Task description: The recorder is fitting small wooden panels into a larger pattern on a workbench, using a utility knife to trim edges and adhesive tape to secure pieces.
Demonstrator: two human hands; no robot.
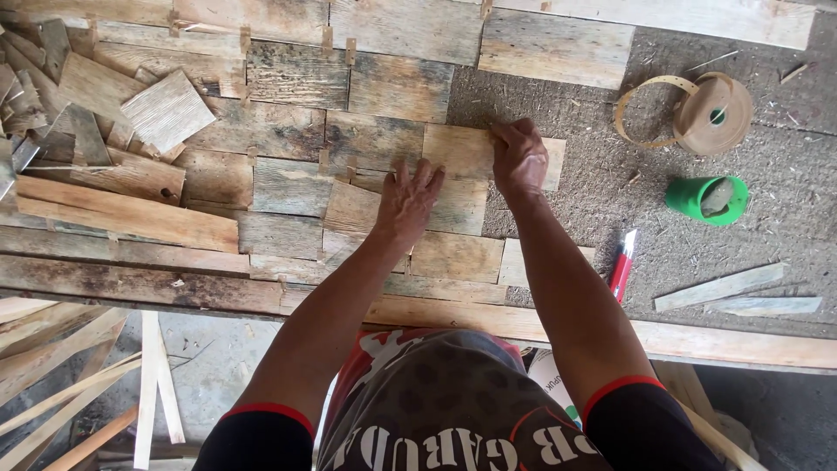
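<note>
Your left hand (408, 199) lies flat, fingers spread, and your right hand (518, 157) presses fingertips down — both on the pale weathered wooden tile (460, 150), long axis left-right.

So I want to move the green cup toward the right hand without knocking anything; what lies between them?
Head view: only bare, sawdust-strewn board lies between the right hand and the green cup; the red-handled tool lies lower, off that line.

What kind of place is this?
Probably a woodworking shop: both hands, left hand and right hand, press weathered wood tiles on a bench, with offcuts and a tape roll nearby.
</note>
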